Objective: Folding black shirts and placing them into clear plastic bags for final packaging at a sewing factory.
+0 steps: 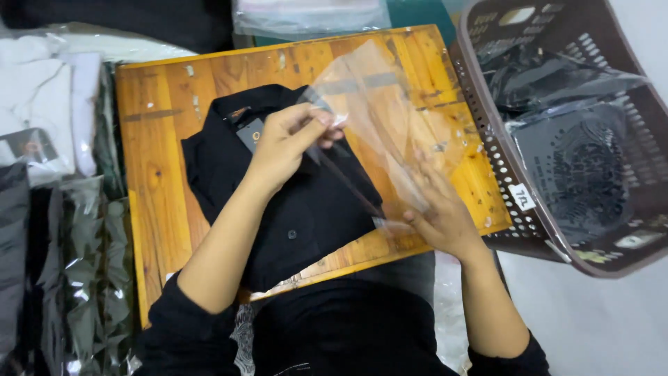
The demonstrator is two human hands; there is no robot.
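Right hand fingers pinching clear plastic bag bottom edge, left hand fingers gripping its top, over black shirt

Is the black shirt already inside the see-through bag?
No, the black shirt lies bare on the wooden board, while both hands hold the clear plastic bag above it.

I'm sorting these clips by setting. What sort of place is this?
Likely a small garment-packing spot, perhaps home-run. Both hands, left hand and right hand, hold a clear plastic bag over a folded black shirt on a wooden board; a brown basket holds already bagged dark clothes.
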